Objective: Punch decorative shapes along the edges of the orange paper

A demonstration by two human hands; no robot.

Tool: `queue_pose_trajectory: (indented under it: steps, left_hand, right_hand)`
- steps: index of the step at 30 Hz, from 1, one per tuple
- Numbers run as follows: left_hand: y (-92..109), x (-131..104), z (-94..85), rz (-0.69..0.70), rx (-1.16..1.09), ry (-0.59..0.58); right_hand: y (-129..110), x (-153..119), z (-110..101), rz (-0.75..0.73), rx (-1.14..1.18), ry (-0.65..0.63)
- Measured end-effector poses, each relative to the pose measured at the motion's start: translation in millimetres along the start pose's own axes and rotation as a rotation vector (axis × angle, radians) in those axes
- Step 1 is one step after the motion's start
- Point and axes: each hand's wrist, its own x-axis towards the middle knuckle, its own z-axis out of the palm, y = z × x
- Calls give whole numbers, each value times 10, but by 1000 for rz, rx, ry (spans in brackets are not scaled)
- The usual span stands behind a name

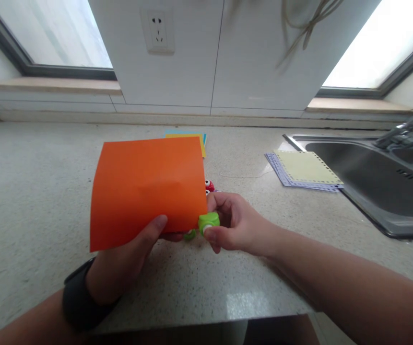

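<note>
My left hand grips a sheet of orange paper by its lower edge, thumb on top and fingers beneath. The sheet is held above the counter and bows slightly. At its lower right corner, my right hand pinches a small green paper punch between thumb and fingers. The punch sits over the paper's edge; whether it is pressed down I cannot see. Just behind, a red punch with cartoon eyes shows partly past the sheet. Another green piece peeks out below the paper, mostly hidden.
Yellow and blue paper lies behind the orange sheet. To the right, a stack of pale yellow and lilac sheets with hole-punched edges rests against the steel sink. A tiled wall with a socket backs the speckled counter.
</note>
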Motion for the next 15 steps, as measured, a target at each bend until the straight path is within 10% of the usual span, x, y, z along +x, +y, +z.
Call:
queue_pose_trajectory:
  steps: [15]
  left_hand:
    - [48,73,30,-109,-348,13]
  right_hand:
    - [-190,65,-312,-244,-81,208]
